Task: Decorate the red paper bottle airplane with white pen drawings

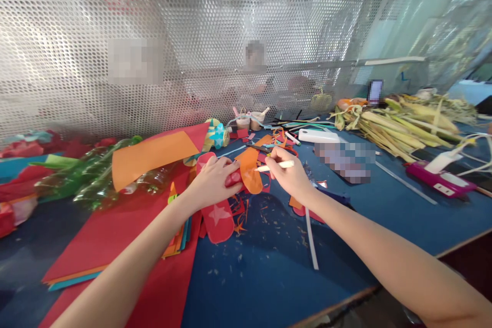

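Observation:
My left hand (217, 179) is closed on an orange paper piece (251, 174) with rounded ends, and a small crumpled red bit (232, 179) shows by its fingers. Pinched in my right hand (286, 174) is a slim white pen-like stick (283, 165), its tip at the orange surface. Beneath my left hand lies a long red paper piece (218, 215) with a pale star on it. Dark-handled scissors (261, 148) seem to lie just behind the orange piece, partly hidden. Orange and red paper scraps (240, 223) are strewn around both hands.
Red paper sheets (115, 230) cover the left of the blue table (246, 287), with green plastic bottles (103, 179) behind. Small cups (249, 121) stand by the perforated metal screen (215, 36). At right are dried husks (407, 128), a purple power strip (440, 179) and a white strip (311, 241).

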{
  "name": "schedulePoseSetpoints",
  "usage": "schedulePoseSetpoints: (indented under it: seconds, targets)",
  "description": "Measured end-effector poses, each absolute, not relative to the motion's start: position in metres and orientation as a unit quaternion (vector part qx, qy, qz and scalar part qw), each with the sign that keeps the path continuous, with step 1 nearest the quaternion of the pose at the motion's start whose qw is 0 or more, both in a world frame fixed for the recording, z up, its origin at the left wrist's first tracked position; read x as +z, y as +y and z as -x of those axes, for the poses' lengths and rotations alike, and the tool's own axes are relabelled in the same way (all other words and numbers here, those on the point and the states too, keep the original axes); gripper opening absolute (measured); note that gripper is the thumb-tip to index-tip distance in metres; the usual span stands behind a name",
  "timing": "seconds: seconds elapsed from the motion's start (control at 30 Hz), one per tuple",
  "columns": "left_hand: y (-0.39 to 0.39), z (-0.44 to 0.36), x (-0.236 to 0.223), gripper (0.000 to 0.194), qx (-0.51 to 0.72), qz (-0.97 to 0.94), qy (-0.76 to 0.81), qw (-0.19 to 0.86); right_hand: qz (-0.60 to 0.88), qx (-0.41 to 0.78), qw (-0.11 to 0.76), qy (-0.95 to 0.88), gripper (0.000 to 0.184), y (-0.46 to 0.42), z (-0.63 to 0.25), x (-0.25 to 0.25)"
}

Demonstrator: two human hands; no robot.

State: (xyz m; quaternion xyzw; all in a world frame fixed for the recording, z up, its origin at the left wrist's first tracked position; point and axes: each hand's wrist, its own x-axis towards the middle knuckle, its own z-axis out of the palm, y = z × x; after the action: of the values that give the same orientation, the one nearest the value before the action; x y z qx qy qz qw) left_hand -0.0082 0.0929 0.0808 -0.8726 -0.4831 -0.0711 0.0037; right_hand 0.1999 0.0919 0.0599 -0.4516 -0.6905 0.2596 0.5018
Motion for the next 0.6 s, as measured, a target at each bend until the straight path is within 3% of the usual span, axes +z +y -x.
schedulePoseSetpoints:
  seconds: [0.6]
  targets:
    - [0.0926, 0.0083, 0.0806, 0.038, -0.077, 0.874, -0.48, 0.003, 0.452, 0.267, 0.512, -0.68, 0.022, 0.0924, -0.1995, 0.0588]
